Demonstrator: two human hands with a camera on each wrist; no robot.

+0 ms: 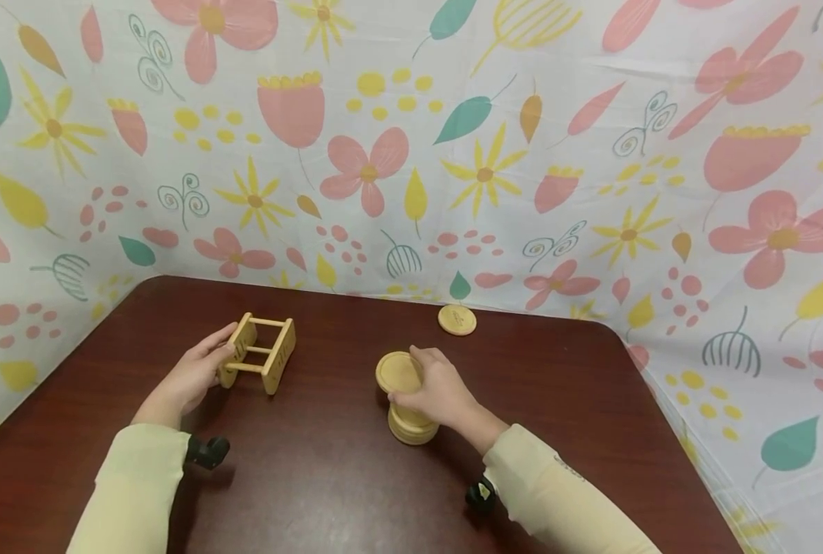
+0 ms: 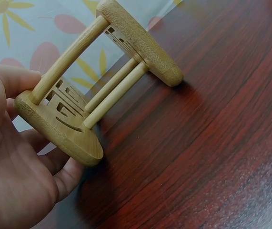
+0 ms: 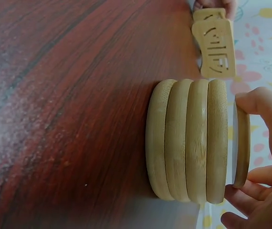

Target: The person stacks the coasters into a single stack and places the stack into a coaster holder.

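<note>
My left hand [image 1: 193, 377] grips the near side panel of a pale bamboo coaster holder [image 1: 284, 355], two cut-out panels joined by round rods. In the left wrist view the thumb lies by one rod [image 2: 69, 59] and the fingers are behind the panel. My right hand [image 1: 442, 388] pinches a round bamboo coaster [image 3: 242, 145] by its edges. Below that coaster stands a stack of several more coasters [image 3: 196, 143] on the table, a small gap apart from it in the right wrist view.
Another round coaster [image 1: 457, 319] lies flat near the table's back edge. The dark reddish-brown table [image 1: 314, 462] meets a flower-patterned cloth [image 1: 398, 192] at the back and sides. Black wrist devices [image 1: 207, 452] sit at both sleeves.
</note>
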